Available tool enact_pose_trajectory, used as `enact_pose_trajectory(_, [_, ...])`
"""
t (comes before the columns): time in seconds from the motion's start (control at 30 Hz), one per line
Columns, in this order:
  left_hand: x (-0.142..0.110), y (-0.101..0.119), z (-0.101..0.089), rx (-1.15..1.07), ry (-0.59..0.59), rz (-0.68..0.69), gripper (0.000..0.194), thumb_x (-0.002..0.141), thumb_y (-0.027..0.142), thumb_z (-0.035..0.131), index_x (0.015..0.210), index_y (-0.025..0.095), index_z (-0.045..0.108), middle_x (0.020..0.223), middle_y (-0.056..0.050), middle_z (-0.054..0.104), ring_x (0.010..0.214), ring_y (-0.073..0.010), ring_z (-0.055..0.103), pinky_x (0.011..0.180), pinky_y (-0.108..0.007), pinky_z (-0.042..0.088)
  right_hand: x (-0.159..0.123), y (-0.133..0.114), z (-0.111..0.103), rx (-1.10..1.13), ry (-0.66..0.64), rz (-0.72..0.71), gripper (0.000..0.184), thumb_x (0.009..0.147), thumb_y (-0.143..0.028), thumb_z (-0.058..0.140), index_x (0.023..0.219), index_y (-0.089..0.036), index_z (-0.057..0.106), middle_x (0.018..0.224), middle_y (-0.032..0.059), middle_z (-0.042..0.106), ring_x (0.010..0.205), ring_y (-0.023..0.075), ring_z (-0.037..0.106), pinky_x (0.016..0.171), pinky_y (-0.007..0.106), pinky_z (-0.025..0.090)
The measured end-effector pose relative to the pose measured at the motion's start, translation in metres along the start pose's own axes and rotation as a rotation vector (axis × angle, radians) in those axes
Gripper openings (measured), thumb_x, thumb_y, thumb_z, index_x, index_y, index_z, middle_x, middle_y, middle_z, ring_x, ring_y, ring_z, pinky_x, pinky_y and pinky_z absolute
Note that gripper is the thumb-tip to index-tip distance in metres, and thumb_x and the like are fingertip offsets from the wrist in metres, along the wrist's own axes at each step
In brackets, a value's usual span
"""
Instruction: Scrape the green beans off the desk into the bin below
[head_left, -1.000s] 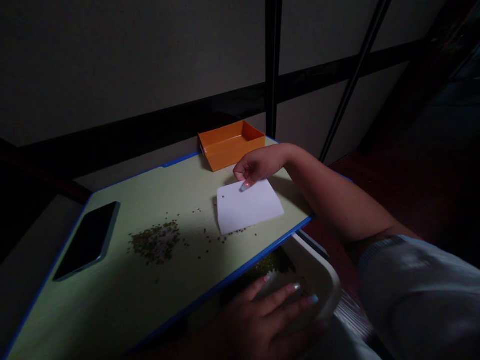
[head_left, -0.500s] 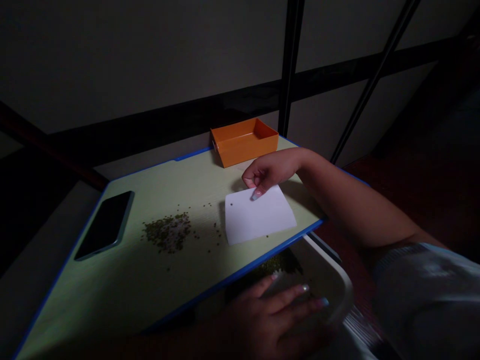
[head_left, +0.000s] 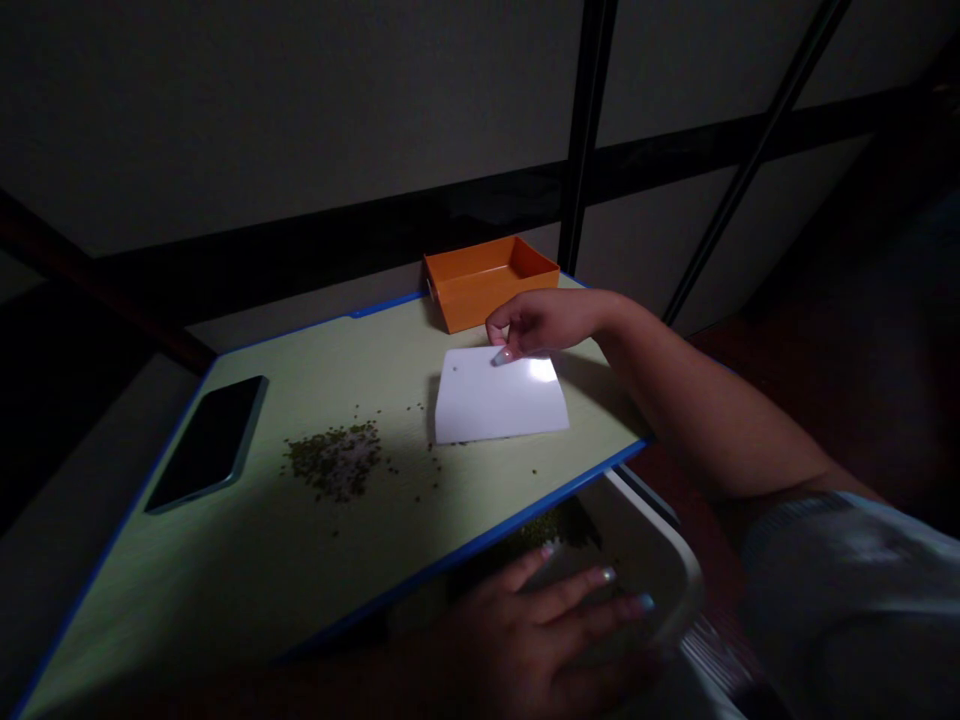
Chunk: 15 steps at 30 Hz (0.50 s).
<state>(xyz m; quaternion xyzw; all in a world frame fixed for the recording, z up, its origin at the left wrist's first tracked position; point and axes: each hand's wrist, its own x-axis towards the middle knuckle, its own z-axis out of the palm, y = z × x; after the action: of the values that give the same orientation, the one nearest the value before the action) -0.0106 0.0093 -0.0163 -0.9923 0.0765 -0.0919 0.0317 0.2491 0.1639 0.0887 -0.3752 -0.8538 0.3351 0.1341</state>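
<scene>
My right hand (head_left: 536, 325) pinches the top edge of a white rectangular card (head_left: 499, 400) with a small hole near one corner. The card tilts over the pale yellow tabletop (head_left: 300, 570), its lower edge by a few small dark grains. To its left lies a scattered pile of greenish-brown grains (head_left: 337, 460). My left hand (head_left: 551, 620) is below the table's front edge, fingers spread, over a white bin (head_left: 667, 545). More greenish grains (head_left: 555, 527) show inside the bin. The left palm and wrist are dim.
An orange open box (head_left: 491, 290) stands at the back of the table. A dark-screened phone (head_left: 210, 440) lies at the left edge. Behind the table rise pale cabinet panels (head_left: 337, 110) with black strips. A blue rim (head_left: 480, 543) borders the tabletop.
My right hand has moved the card up and slightly left, away from the front edge, and tilted it so it catches light. My left hand stays nearly still, fingers spread.
</scene>
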Motion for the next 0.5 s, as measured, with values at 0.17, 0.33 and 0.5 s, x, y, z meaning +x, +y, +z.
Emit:
enact_pose_trajectory(0.17, [0.001,0.001,0.001,-0.017,0.002,-0.004,0.047,0.108,0.034,0.022,0.154,0.028,0.031,0.159,-0.001,0.036,0.141,-0.0222,0.041,0.100,-0.046,0.052,-0.003,0.008,-0.008,0.064,0.079,-0.039,0.023,0.084,-0.035,0.067,0.082,-0.017,0.053,0.066,-0.0047,0.050,0.061,0.0086,0.044,0.057,0.023,0.032])
enact_pose_trajectory(0.33, [0.002,0.000,0.001,-0.007,0.034,-0.009,0.047,0.107,0.036,0.027,0.153,0.027,0.032,0.158,-0.001,0.038,0.141,-0.0229,0.042,0.099,-0.045,0.052,-0.004,0.005,-0.009,0.030,0.003,0.014,0.022,0.083,-0.033,0.069,0.081,-0.015,0.057,0.066,-0.0046,0.050,0.060,0.0083,0.044,0.057,0.023,0.032])
enact_pose_trajectory(0.5, [0.001,0.002,0.000,0.026,0.009,-0.015,0.048,0.107,0.039,0.030,0.154,0.030,0.031,0.159,0.001,0.035,0.143,-0.0221,0.038,0.101,-0.043,0.051,0.005,-0.001,0.008,0.080,0.024,0.023,0.022,0.083,-0.032,0.069,0.081,-0.014,0.057,0.064,-0.0049,0.052,0.058,0.0077,0.044,0.056,0.023,0.031])
